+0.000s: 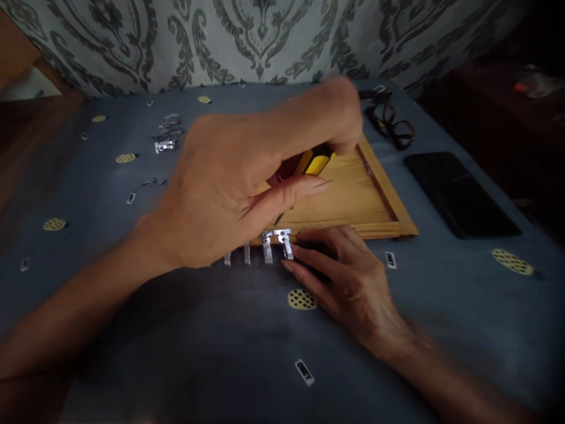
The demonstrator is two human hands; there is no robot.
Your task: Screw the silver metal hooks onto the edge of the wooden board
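My left hand (229,176) is closed around a screwdriver (315,160) with a yellow and black handle. Its thin shaft slants down toward the edge of a shallow wooden frame (379,228) that lies on the cloth. On that near edge sits a row of several small shiny metal hooks, partly hidden behind my left hand. At the rightmost metal hook (286,242), just below the screwdriver's tip, the thumb and fingers of my right hand (357,282) are pinched. Whether the tip meets a screw cannot be made out.
Loose metal hooks (165,141) form a small pile at the back left, with several screws (153,181) in front of them. Eyeglasses (392,126) and a dark phone (461,194) lie to the right of the frame. A patterned wall (260,41) stands behind the cloth-covered surface.
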